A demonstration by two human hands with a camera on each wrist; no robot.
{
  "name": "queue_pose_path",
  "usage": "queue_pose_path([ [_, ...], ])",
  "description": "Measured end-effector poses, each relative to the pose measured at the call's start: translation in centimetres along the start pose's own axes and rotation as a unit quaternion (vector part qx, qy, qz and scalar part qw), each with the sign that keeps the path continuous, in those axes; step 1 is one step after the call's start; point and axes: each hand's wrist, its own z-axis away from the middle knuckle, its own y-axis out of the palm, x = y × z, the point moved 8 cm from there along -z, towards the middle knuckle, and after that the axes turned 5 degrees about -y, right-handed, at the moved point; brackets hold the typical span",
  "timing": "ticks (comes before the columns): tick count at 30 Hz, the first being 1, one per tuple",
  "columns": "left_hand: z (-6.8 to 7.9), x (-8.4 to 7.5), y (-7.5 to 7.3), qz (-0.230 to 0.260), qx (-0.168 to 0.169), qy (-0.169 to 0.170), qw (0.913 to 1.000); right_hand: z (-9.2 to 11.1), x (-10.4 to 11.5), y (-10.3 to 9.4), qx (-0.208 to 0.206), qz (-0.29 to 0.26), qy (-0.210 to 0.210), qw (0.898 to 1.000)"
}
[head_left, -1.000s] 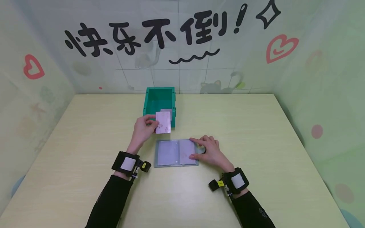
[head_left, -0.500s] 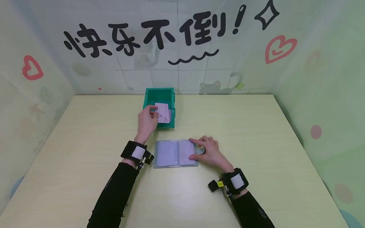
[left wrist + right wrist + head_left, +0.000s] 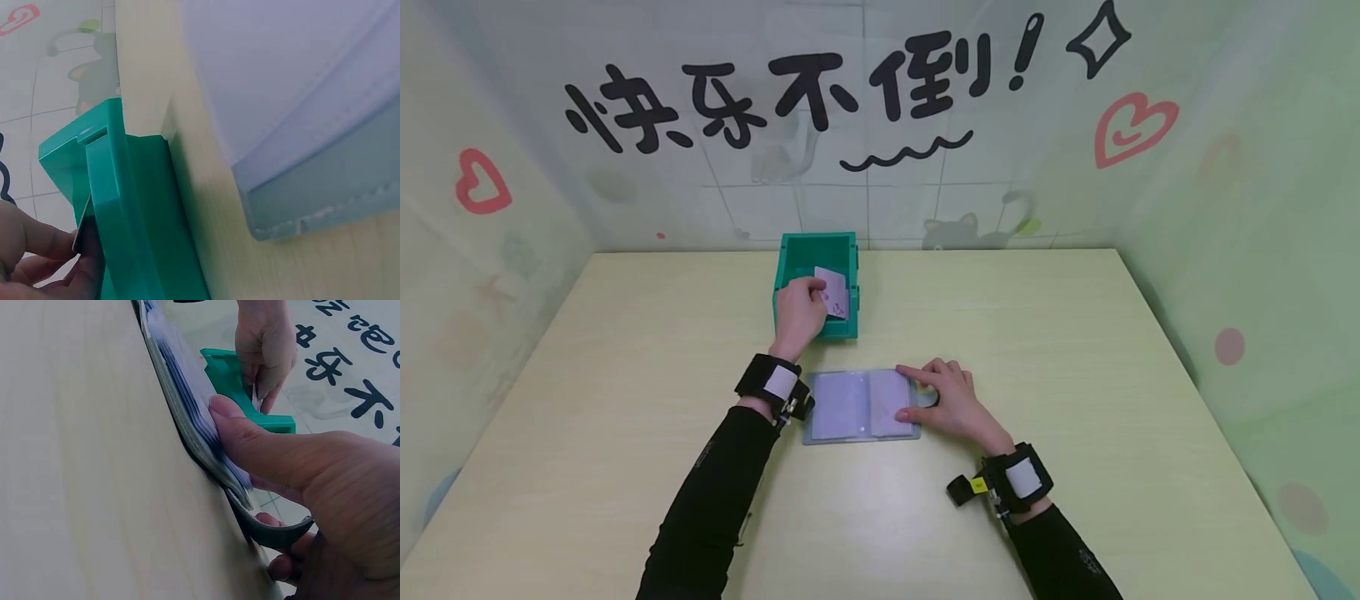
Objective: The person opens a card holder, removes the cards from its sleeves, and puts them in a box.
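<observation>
My left hand (image 3: 800, 315) pinches a pale pink card (image 3: 834, 293) inside the green box (image 3: 815, 245). In the left wrist view the card (image 3: 82, 225) shows edge-on between thumb and fingers, close to the box wall (image 3: 115, 187). A card album (image 3: 839, 407) with clear sleeves lies spread on the table in front of the box. At its right side, my right hand (image 3: 951, 402) presses the pages with a straight thumb and forefinger. The right wrist view shows that thumb (image 3: 231, 415) on the stacked sleeves (image 3: 187, 387), and a curved strap (image 3: 275, 534) by the other fingers.
The pale wooden table (image 3: 662, 350) is backed by a printed wall sheet (image 3: 910, 200) with large black characters. Similar sheets stand on both sides. Each wrist wears a black camera band (image 3: 771, 379).
My left hand has moved away from me and lowered the pink card from in front of the green box into it. My right hand and the album have stayed in place.
</observation>
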Motion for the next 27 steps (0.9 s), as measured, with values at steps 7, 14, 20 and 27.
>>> queue_pose_path([
  [7, 0.2, 0.0, 1.3, -0.050, 0.050, 0.010, 0.9974, 0.0, 0.1, 0.0, -0.001, 0.003, -0.003, 1.000],
  [14, 0.3, 0.0, 1.9, -0.096, 0.056, 0.019, 0.9936, 0.0, 0.2, -0.1, -0.002, 0.005, -0.005, 1.000],
  [20, 0.7, 0.3, 2.6, -0.163, 0.060, 0.031, 0.9843, 0.0, 0.2, 0.0, -0.003, 0.005, -0.007, 1.000],
  [27, 1.0, 0.3, 2.7, -0.208, 0.043, 0.041, 0.9763, 0.0, 0.2, -0.1, -0.006, 0.005, -0.008, 1.000],
])
